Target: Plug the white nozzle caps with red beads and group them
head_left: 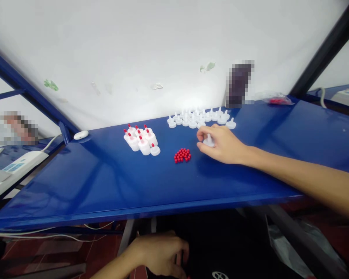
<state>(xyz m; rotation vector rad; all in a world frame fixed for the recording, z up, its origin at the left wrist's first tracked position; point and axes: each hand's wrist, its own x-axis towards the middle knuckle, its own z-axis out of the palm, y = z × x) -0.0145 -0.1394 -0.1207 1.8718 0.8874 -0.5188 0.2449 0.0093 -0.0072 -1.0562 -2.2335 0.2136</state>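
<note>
My right hand (225, 144) is over the blue table, with thumb and fingers curled around a white nozzle cap (208, 141) whose spout points up. Behind it stand several more white nozzle caps (192, 123), spouts upward and without red tips. Small red tip caps (182, 155) lie in a tight cluster to the left of this hand. Farther left is a group of white nozzle caps with red tips (144, 146), some looking stacked. Below the table's front edge, my left hand (163, 254) is closed with curled fingers; what it holds, if anything, is hidden.
The blue table (110, 182) runs along a white wall (128, 50). At its back left lies a white oval case (81, 135). A clear bag with red pieces (277, 100) rests at the back right. A power strip (16, 168) is beyond the left frame.
</note>
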